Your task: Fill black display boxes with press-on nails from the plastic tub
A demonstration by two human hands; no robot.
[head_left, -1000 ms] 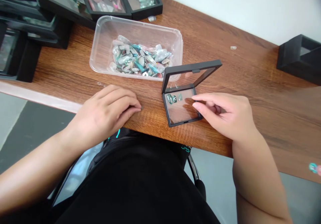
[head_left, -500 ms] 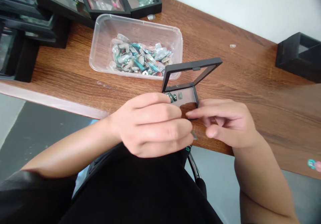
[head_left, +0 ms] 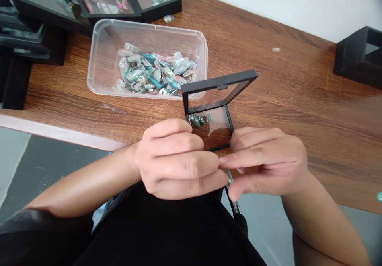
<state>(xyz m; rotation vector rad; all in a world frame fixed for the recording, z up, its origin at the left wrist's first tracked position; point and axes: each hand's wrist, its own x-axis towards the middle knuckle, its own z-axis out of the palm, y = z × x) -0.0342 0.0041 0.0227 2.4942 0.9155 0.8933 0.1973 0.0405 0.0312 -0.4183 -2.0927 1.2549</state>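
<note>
My left hand [head_left: 179, 160] is closed, its fingers curled. From its fingertips sticks out the edge of a greenish false nail [head_left: 230, 176]; most of it is hidden. Close beside it is my right hand [head_left: 265, 162], thumb and index finger apart around the nail's end, the index fingertip meeting my left fingers. Just beyond both hands a black display case [head_left: 219, 81] stands on the table with its framed lid raised. Inside, on the clear film, lie several dark green false nails [head_left: 196, 120] and a paler green one [head_left: 208, 117].
A clear plastic tub [head_left: 101, 87] holding a heap of mixed false nails stands behind the case. Black display cases [head_left: 116, 17] with nails line the back left. Another black box [head_left: 355, 59] is at the far right. Single loose nails [head_left: 276, 49] lie on the wooden table [head_left: 298, 95].
My right hand has moved toward my left fingertips, its thumb coming down by the green nail. The view has shifted slightly, so the tub and cases appear farther left.
</note>
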